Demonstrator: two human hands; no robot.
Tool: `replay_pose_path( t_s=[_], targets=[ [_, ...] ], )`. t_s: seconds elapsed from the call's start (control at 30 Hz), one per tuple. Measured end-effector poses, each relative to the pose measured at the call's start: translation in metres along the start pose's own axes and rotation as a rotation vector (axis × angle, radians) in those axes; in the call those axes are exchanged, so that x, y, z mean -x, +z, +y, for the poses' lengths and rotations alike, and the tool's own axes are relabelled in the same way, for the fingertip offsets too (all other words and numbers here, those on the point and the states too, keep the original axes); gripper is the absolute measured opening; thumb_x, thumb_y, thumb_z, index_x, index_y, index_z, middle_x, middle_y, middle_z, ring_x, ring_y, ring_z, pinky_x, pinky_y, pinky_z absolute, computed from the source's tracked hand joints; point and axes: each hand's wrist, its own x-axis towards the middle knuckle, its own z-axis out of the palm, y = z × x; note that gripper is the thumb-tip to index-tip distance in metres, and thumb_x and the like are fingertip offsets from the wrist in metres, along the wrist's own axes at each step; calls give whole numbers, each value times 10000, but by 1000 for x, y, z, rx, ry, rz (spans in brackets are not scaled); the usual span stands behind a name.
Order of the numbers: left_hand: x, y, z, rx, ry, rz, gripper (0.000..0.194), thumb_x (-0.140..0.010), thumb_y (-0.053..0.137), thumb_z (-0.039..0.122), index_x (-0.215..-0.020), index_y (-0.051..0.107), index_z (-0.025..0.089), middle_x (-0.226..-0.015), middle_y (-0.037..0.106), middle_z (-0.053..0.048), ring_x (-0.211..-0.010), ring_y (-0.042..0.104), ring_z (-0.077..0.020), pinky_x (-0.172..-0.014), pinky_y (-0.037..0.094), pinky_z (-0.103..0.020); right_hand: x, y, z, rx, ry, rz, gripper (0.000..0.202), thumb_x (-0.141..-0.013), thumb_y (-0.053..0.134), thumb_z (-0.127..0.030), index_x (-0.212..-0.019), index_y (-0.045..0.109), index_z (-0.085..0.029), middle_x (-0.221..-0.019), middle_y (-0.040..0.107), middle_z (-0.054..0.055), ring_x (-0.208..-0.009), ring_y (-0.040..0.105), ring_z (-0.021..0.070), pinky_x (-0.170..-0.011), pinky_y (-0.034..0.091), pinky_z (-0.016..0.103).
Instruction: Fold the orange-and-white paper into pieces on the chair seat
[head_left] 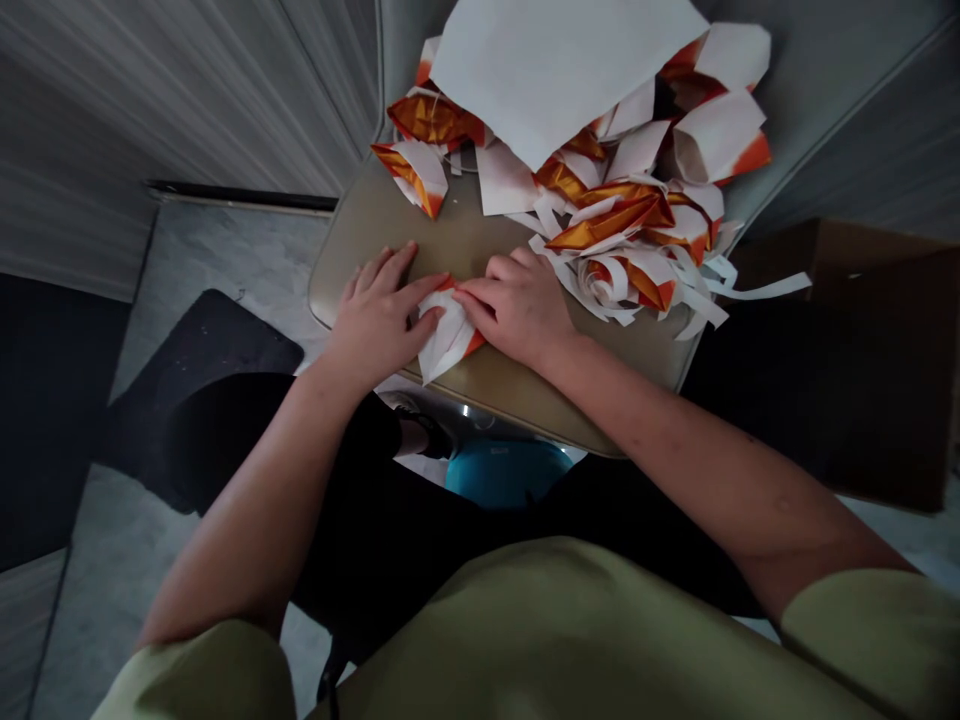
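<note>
From the head view, a small folded paper piece (448, 340) lies on the near part of the chair seat (450, 235), between the two hands. It is mostly white, with crease lines across its face, a point towards the near side, and orange-red showing at its far tip and right edge. The right hand's (525, 305) grip is closed on its far right edge, thumb and forefinger together. The left hand (375, 320) rests thumb and forefinger on its left side, the other fingers spread over the seat; whether that grip pinches or only presses cannot be told. Fingertips cover part of the paper, and its underside is hidden. Farther right, a heap of white, orange and gold folded papers (615, 220) overlaps, tangled with white strips (765, 290); a large white sheet (562, 70), cut off at the far edge, covers some of them.
</note>
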Motion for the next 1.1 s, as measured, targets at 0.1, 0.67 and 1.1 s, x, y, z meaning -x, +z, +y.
replay_pose_path(
  t_s=[0.1, 0.67, 1.1],
  targets=[
    [8, 8, 4, -2, -64, 18, 448, -1008, 532, 408, -1449, 580, 349, -1678, 363, -49, -1551, 315, -374, -1233, 259, -667, 1, -1, 1, -9, 0, 6, 501, -1064, 379, -472, -1030, 810, -220, -940, 657, 114, -981, 494, 299, -850, 336, 452],
    [47, 4, 4, 121, -194, 354, 525, -1066, 406, 453, -1564, 411, 285, -1708, 270, -136, -1575, 287, -325, -1242, 285, -627, -1, -1, 1, 11, 7, 21, 481, -1067, 415, -449, -958, 811, -198, -952, 691, 107, -964, 509, 278, -835, 339, 426],
    [3, 27, 20, -7, -10, 47, 466, -1044, 441, 359, -1482, 547, 240, -1625, 450, -54, -1538, 374, -273, -1274, 274, -524, 3, -1, 5, 4, -18, 73, 459, -1044, 430, -413, -868, 790, -191, -877, 684, 99, -878, 530, 255, -833, 374, 420]
  ],
)
